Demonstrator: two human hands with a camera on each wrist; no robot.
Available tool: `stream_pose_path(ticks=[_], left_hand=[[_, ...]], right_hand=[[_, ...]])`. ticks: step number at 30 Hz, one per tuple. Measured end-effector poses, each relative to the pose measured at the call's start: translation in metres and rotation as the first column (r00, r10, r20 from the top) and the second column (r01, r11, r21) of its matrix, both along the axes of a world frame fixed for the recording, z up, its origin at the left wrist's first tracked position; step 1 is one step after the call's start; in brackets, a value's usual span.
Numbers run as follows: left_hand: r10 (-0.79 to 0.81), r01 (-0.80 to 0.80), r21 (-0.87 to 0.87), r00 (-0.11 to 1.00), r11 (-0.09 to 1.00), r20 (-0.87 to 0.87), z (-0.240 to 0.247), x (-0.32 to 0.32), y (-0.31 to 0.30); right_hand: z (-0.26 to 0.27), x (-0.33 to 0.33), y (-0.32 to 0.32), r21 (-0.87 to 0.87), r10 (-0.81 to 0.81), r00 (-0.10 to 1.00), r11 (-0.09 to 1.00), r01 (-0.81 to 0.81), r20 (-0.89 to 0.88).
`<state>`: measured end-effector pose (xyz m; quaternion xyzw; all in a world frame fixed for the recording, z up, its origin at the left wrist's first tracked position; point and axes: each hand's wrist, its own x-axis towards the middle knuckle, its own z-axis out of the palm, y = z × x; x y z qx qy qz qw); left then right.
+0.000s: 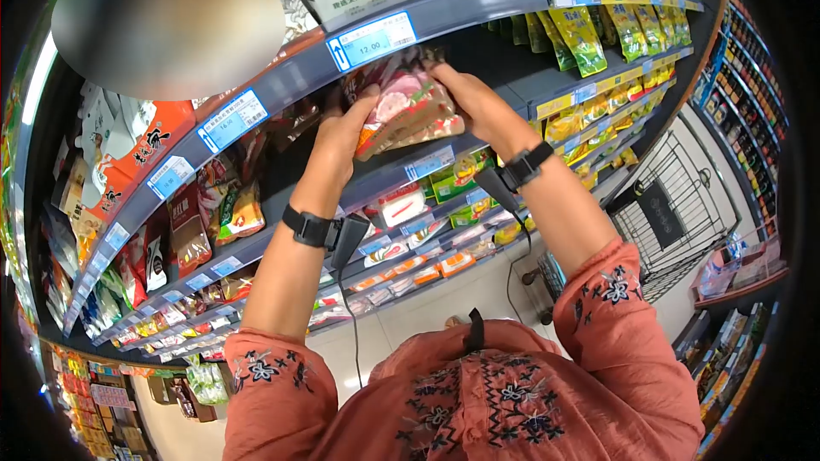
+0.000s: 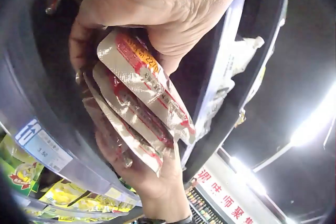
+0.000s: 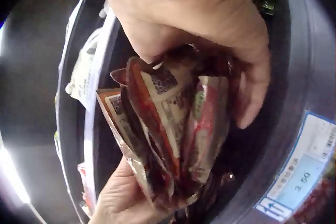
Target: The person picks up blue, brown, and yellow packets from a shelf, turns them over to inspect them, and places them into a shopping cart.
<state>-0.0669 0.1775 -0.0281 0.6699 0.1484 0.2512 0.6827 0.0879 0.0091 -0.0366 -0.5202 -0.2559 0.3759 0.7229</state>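
Observation:
Several flat food packets (image 1: 410,111) stand in a bundle between my two hands at the shelf, printed pink, red and brown on the front. My left hand (image 1: 346,132) grips their left side, thumb along the front edge. On the other side my right hand (image 1: 478,102) grips the bundle, fingers partly hidden behind it. Silvery pack ends with red print (image 2: 139,87) show stacked together in the left wrist view. From the right wrist, brown-red packs (image 3: 168,113) with printed codes fan slightly apart between both hands.
A price label reading 12.00 (image 1: 371,40) hangs on the shelf edge just above the hands. Green and yellow bags (image 1: 576,38) fill shelves to the right; more packets (image 1: 188,222) lie at left. A shopping cart (image 1: 675,205) stands at the right, and cables run from both wrist cameras.

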Motion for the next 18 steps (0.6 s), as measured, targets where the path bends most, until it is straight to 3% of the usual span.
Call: stream_pose_path(ticks=[1, 4, 5, 9, 12, 16, 18], left_hand=[[-0.027, 0.009, 0.160, 0.993, 0.987, 0.112, 0.011, -0.004, -0.018], [-0.045, 0.031, 0.190, 0.996, 0.981, 0.072, 0.014, -0.010, -0.061], [-0.045, 0.030, 0.278, 0.998, 0.960, 0.048, 0.007, -0.009, -0.072], [-0.065, 0.073, 0.469, 0.997, 0.880, -0.033, -0.028, -0.002, -0.130], [-0.163, 0.197, 0.448, 0.980, 0.872, -0.113, -0.030, 0.000, -0.191], [-0.241, 0.314, 0.537, 0.949, 0.783, -0.203, -0.065, 0.022, -0.245], [-0.309, 0.384, 0.482, 0.923, 0.787, -0.231, -0.075, 0.027, -0.276]], right_hand=[[0.004, -0.009, -0.015, 0.122, 0.035, 0.998, 0.992, -0.029, -0.050], [-0.007, -0.021, -0.053, 0.295, 0.091, 0.975, 0.955, -0.028, -0.201], [-0.008, -0.028, -0.072, 0.292, 0.123, 0.970, 0.955, -0.058, -0.209], [-0.058, -0.038, -0.133, 0.338, 0.038, 0.952, 0.938, 0.071, -0.305], [-0.084, -0.049, -0.189, 0.353, -0.033, 0.919, 0.917, 0.184, -0.394], [-0.131, -0.052, -0.261, 0.340, -0.128, 0.853, 0.880, 0.333, -0.506], [-0.142, -0.061, -0.296, 0.313, -0.168, 0.825, 0.869, 0.382, -0.539]])
